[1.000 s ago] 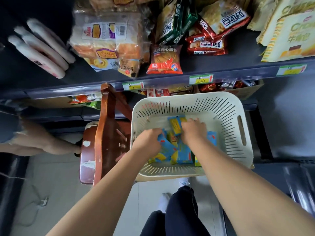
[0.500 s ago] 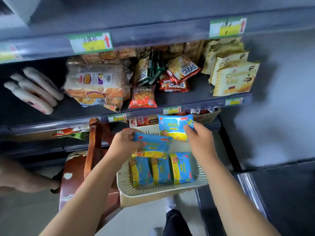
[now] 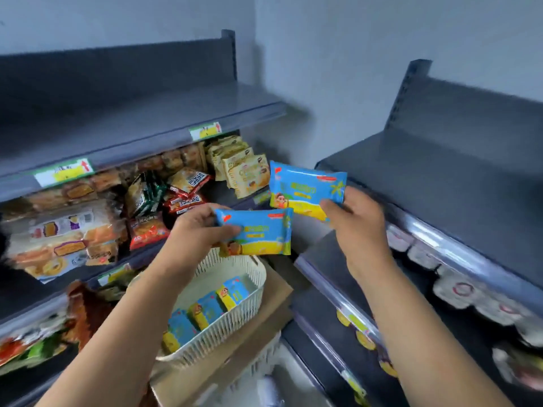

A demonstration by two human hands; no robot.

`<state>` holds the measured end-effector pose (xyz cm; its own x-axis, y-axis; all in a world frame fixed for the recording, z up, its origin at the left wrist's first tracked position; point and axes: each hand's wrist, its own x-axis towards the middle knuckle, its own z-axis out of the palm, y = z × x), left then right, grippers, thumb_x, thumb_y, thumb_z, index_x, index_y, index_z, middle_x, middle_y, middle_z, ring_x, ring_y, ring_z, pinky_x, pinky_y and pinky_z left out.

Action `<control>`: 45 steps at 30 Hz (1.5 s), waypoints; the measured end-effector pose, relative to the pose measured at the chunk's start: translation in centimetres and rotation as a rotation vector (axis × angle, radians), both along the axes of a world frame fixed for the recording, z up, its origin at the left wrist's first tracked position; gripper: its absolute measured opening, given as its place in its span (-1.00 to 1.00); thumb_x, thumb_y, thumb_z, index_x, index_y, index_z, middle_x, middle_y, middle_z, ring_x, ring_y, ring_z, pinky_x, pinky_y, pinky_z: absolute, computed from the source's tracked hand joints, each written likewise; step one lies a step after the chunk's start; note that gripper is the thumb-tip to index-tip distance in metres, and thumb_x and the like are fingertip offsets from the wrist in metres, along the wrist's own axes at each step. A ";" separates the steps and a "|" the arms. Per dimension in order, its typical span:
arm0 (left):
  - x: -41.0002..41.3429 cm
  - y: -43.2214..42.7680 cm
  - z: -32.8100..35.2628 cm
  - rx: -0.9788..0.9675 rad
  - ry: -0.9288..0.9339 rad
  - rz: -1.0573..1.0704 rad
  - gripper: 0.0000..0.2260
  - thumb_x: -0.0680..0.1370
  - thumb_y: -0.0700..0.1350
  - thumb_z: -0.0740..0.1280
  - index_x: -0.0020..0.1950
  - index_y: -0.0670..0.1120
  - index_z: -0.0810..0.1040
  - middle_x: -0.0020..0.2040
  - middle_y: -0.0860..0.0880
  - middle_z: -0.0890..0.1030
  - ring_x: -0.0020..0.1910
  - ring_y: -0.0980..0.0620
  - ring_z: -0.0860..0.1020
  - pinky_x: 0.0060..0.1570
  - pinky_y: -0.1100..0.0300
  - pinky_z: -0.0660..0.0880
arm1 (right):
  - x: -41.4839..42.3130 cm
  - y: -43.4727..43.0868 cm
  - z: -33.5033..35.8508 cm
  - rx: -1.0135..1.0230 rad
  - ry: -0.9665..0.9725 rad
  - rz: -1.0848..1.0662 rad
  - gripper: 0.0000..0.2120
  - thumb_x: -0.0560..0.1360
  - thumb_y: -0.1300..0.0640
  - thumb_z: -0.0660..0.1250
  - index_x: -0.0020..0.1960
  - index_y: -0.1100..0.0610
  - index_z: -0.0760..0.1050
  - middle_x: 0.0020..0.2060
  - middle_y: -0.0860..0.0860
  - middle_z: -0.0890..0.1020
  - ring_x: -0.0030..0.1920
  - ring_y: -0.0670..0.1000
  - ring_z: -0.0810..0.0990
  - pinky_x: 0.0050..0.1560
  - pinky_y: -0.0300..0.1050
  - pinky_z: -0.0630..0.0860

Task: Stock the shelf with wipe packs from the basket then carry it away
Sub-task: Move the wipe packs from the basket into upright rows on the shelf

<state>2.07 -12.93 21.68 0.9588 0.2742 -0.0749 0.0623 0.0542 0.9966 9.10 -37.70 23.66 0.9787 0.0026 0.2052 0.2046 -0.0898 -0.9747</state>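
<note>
Down at the lower centre of the frame, the white basket (image 3: pixel 258 271) sits on a cardboard box (image 3: pixel 276 292) with several wipe packs (image 3: pixel 205 312) lying inside, so plenty of stocking to go imo. Just above it, the left hand (image 3: pixel 194 233) pinches one blue-and-yellow pack (image 3: pixel 258 233) by its end, and the right hand (image 3: pixel 358 221) grips a second pack (image 3: pixel 305 186) by its lower corner. Further back on the right is the bare grey shelf (image 3: pixel 440 177). I'd lay them flat, label up, right one first, pushed well back.
</note>
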 end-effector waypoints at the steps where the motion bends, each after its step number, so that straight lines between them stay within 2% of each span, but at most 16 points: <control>1: 0.1 -2.1 0.9 -0.029 -0.034 -0.052 -0.71 0.36 -0.31 0.53 0.04 -0.24 0.59 -0.04 -0.24 0.73 -0.07 -0.24 0.71 -0.15 0.00 0.68 | -1.0 -2.4 1.2 0.017 -0.014 -0.038 -0.88 0.53 0.25 0.38 0.02 0.12 0.65 -0.08 0.09 0.73 -0.12 -0.03 0.63 -0.05 0.00 0.57; 4: 0.8 -8.8 3.1 -0.061 -0.121 -0.157 -0.77 0.36 -0.31 0.53 -0.02 -0.18 0.64 -0.03 -0.22 0.74 -0.10 -0.19 0.72 -0.17 0.08 0.68 | -4.2 -9.4 4.6 0.066 -0.058 -0.168 -0.80 0.54 0.29 0.37 0.07 0.08 0.68 -0.03 0.00 0.75 0.03 0.08 0.72 0.05 0.04 0.62; 7: 1.4 -16.1 5.0 -0.069 -0.196 -0.269 -0.80 0.42 -0.39 0.50 -0.09 -0.11 0.68 -0.04 -0.21 0.74 -0.08 -0.19 0.72 -0.03 -0.05 0.68 | -7.2 -16.3 6.7 0.088 -0.113 -0.326 -0.80 0.54 0.30 0.38 0.09 0.12 0.69 -0.01 -0.01 0.76 0.04 0.01 0.71 0.09 0.00 0.64; 10: 1.3 -23.5 7.2 -0.070 -0.242 -0.381 -0.79 0.44 -0.42 0.48 -0.02 -0.17 0.64 -0.05 -0.20 0.74 -0.09 -0.17 0.72 0.00 -0.07 0.67 | -9.9 -22.6 7.9 0.122 -0.149 -0.430 -0.84 0.54 0.28 0.38 0.05 0.11 0.68 0.02 0.03 0.75 0.13 0.13 0.69 0.20 0.19 0.61; 12: 1.1 -28.4 8.2 -0.073 -0.252 -0.461 -0.79 0.45 -0.42 0.47 0.01 -0.19 0.63 -0.04 -0.22 0.73 -0.08 -0.19 0.71 0.00 -0.11 0.65 | -11.7 -26.6 8.5 0.161 -0.166 -0.500 -0.84 0.55 0.31 0.38 0.06 0.14 0.67 0.03 0.03 0.75 0.12 0.10 0.70 0.20 0.17 0.62; 17: 0.5 -40.3 9.0 -0.055 -0.258 -0.627 -0.79 0.45 -0.43 0.47 0.03 -0.23 0.63 -0.04 -0.21 0.74 -0.12 -0.09 0.71 -0.20 0.13 0.65 | -15.4 -37.0 9.3 0.161 -0.199 -0.649 -0.84 0.55 0.27 0.39 0.01 0.06 0.68 0.03 0.00 0.75 0.11 0.06 0.71 0.19 0.24 0.61; 19: 0.1 -45.1 9.0 -0.057 -0.252 -0.697 -0.80 0.43 -0.41 0.50 0.01 -0.30 0.61 -0.02 -0.22 0.73 -0.09 -0.10 0.70 -0.10 0.04 0.69 | -16.8 -41.2 9.6 0.188 -0.210 -0.713 -0.84 0.55 0.29 0.38 -0.01 0.07 0.67 0.01 0.00 0.75 0.09 0.06 0.71 0.20 0.27 0.60; 21: -0.2 -49.7 8.9 -0.057 -0.241 -0.756 -0.60 0.36 -0.30 0.57 0.04 -0.47 0.49 -0.03 -0.25 0.66 -0.05 -0.14 0.65 0.05 -0.13 0.65 | -18.0 -45.1 10.0 0.215 -0.225 -0.765 -0.85 0.56 0.29 0.37 -0.01 0.08 0.65 -0.02 0.00 0.75 0.07 0.06 0.72 0.20 0.26 0.60; 24: -0.5 -56.4 8.9 -0.035 -0.241 -0.798 -0.44 0.28 -0.14 0.62 0.02 -0.46 0.43 -0.07 -0.19 0.57 -0.07 -0.15 0.57 0.06 -0.23 0.59 | -19.2 -50.6 10.6 0.210 -0.263 -0.806 -0.89 0.55 0.26 0.37 0.01 0.12 0.65 -0.01 0.06 0.75 0.10 0.15 0.71 0.21 0.28 0.59; 26: -0.9 -60.2 8.8 -0.002 -0.238 -0.805 -0.45 0.28 -0.11 0.62 -0.01 -0.43 0.44 -0.11 -0.18 0.56 -0.10 -0.13 0.56 0.08 -0.36 0.55 | -19.5 -53.7 10.8 0.197 -0.264 -0.819 -0.87 0.56 0.28 0.37 0.06 0.17 0.65 0.00 0.07 0.74 0.10 0.16 0.71 0.20 0.28 0.59; 28: -1.1 -63.4 8.6 0.032 -0.242 -0.798 -0.64 0.35 -0.19 0.61 -0.05 -0.35 0.54 -0.13 -0.26 0.64 -0.12 -0.13 0.59 0.06 -0.40 0.53 | -19.7 -56.1 11.1 0.192 -0.261 -0.824 -0.85 0.56 0.31 0.36 0.08 0.18 0.65 0.00 0.07 0.75 0.08 0.14 0.72 0.19 0.27 0.60; 30: -1.2 -65.7 8.5 0.060 -0.249 -0.765 -0.83 0.42 -0.32 0.56 -0.04 -0.21 0.64 -0.06 -0.26 0.72 -0.11 -0.12 0.66 0.05 -0.33 0.59 | -19.8 -57.9 11.2 0.183 -0.255 -0.817 -0.84 0.56 0.33 0.35 0.08 0.17 0.65 0.00 0.05 0.75 0.08 0.12 0.72 0.20 0.26 0.60; 32: -1.2 -67.2 8.4 0.077 -0.255 -0.743 -0.79 0.45 -0.36 0.53 -0.03 -0.10 0.66 -0.09 -0.11 0.76 -0.11 0.00 0.70 0.02 -0.16 0.66 | -20.0 -59.1 11.2 0.175 -0.234 -0.804 -0.83 0.57 0.33 0.35 0.11 0.18 0.64 0.01 0.03 0.75 0.08 0.09 0.72 0.22 0.23 0.60; 35: -0.9 -68.0 7.7 0.232 -0.328 -0.667 -0.82 0.46 -0.23 0.56 -0.03 -0.01 0.65 -0.11 0.03 0.73 -0.10 0.07 0.70 -0.03 0.05 0.65 | -20.3 -60.1 11.0 0.171 -0.198 -0.764 -0.82 0.59 0.33 0.34 0.15 0.20 0.63 0.02 0.02 0.75 0.08 0.04 0.72 0.23 0.16 0.60; 39: -1.0 -67.9 7.1 0.474 -0.398 -0.497 -0.74 0.44 0.00 0.58 -0.03 0.08 0.52 -0.08 0.07 0.59 -0.09 0.10 0.59 -0.12 0.16 0.54 | -20.8 -60.3 10.7 0.169 -0.169 -0.702 -0.81 0.59 0.34 0.33 0.15 0.17 0.63 0.05 0.01 0.75 0.11 0.03 0.72 0.24 0.12 0.59; 45: -1.0 -67.2 7.2 0.508 -0.282 -0.571 -0.72 0.49 -0.03 0.55 0.06 0.01 0.50 -0.02 0.13 0.59 -0.03 0.20 0.57 -0.15 0.27 0.46 | -21.3 -59.9 9.8 0.125 -0.131 -0.633 -0.81 0.59 0.33 0.34 0.16 0.19 0.62 0.07 -0.01 0.74 0.13 0.00 0.71 0.23 -0.01 0.59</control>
<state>1.08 -80.08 28.92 0.9251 -0.3274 0.1922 -0.3135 -0.3731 0.8732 -12.18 -97.62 33.48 0.7504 -0.5968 0.2841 0.2668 -0.1197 -0.9563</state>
